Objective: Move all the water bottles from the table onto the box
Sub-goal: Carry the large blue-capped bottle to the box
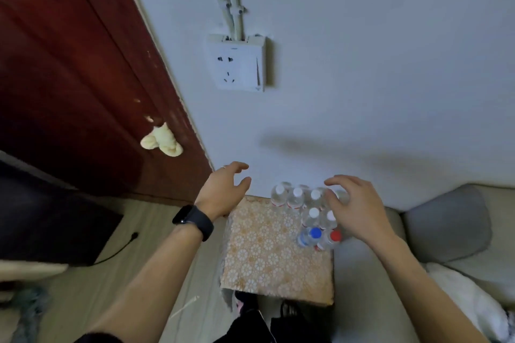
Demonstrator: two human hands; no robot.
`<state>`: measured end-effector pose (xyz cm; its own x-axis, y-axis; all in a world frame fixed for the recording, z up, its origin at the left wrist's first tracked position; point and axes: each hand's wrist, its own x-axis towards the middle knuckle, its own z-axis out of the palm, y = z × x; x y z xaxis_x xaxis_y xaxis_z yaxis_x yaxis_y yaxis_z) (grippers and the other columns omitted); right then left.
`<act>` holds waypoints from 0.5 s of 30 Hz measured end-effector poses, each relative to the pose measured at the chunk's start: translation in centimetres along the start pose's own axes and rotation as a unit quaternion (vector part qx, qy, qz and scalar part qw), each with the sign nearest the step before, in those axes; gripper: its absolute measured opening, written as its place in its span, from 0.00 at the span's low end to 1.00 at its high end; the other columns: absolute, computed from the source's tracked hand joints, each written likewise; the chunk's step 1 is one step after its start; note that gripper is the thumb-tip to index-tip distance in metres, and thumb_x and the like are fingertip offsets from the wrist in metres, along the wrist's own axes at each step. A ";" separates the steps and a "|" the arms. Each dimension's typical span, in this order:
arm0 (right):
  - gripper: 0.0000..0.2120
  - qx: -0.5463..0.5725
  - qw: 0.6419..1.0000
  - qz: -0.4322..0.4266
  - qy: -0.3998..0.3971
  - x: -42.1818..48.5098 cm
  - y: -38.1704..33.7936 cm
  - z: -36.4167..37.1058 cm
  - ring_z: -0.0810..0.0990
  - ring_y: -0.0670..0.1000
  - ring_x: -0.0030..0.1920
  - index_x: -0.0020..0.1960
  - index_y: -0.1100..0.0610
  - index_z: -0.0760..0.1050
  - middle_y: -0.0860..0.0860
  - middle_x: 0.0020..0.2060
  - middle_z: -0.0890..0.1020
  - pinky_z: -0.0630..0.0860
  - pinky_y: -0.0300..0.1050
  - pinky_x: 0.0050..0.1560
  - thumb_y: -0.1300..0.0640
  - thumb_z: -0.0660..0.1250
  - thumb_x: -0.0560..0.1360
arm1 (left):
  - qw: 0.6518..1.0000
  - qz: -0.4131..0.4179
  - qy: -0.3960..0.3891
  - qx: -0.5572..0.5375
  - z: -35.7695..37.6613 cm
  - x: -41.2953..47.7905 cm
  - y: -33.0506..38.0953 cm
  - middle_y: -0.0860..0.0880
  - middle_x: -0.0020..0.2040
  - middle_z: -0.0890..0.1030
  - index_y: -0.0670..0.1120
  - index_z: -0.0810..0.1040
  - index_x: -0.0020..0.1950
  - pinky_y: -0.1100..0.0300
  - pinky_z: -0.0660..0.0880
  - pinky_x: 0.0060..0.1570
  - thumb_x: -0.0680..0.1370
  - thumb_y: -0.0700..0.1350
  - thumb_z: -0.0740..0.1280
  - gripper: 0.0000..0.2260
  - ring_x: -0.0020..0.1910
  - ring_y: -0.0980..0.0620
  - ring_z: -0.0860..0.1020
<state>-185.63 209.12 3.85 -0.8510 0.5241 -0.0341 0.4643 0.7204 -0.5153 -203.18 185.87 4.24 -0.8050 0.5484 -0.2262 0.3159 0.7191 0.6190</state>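
The water bottles [295,198] stood clustered at the far right of the floral-patterned surface [267,259], blue-capped [315,232] and red-capped [335,236] ones nearest. The right hand [356,206] hovered over them, its grip spread and holding nothing. The left hand [223,189], wearing a watch [192,221], hung with its grip loose and empty above the far left corner.

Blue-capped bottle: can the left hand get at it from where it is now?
Probably yes. The blue-capped bottle stands at the near-left edge of the bottles, with only bare floral top between it and the open left hand. The right hand is over those farther back.
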 end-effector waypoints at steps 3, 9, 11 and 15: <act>0.10 0.017 0.999 -0.041 -0.023 0.9 -1.2 0.6 0.74 0.55 0.65 0.57 0.48 0.82 0.46 0.59 0.82 0.67 0.43 0.60 0.51 0.69 0.77 | 0.997 -0.053 0.053 -0.016 -1.0 -2.6 -1.0 0.49 0.62 0.79 0.52 0.74 0.70 0.57 0.74 0.57 0.81 0.52 0.64 0.17 0.63 0.50 0.77; 0.10 0.025 0.977 -0.187 -0.103 1.0 -6.0 4.2 0.73 0.56 0.65 0.59 0.50 0.81 0.47 0.59 0.82 0.68 0.48 0.64 0.51 0.68 0.78 | 0.975 -0.179 0.130 -0.019 -1.0 -11.9 -3.9 0.50 0.67 0.77 0.52 0.74 0.71 0.65 0.68 0.55 0.82 0.52 0.64 0.17 0.63 0.51 0.77; 0.11 0.030 0.960 -0.247 -0.129 0.1 -9.1 5.6 0.73 0.55 0.64 0.59 0.50 0.81 0.47 0.58 0.82 0.67 0.47 0.65 0.50 0.68 0.78 | 0.962 -0.222 0.159 -0.015 -1.5 -16.2 -5.3 0.49 0.66 0.76 0.53 0.73 0.70 0.61 0.70 0.56 0.82 0.53 0.63 0.17 0.61 0.49 0.77; 0.11 0.047 0.899 -0.388 -0.198 -3.6 -17.9 8.9 0.75 0.54 0.64 0.58 0.49 0.82 0.45 0.58 0.82 0.68 0.47 0.67 0.50 0.67 0.78 | 0.909 -0.318 0.268 -0.019 -3.5 -27.0 -8.8 0.47 0.65 0.78 0.51 0.74 0.70 0.58 0.71 0.60 0.81 0.50 0.65 0.17 0.65 0.47 0.75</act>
<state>-193.05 190.27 5.59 -0.9388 -0.3363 0.0740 -0.3141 0.7480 -0.5847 -185.97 163.31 7.53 -0.9509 -0.2675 -0.1556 -0.3091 0.7967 0.5193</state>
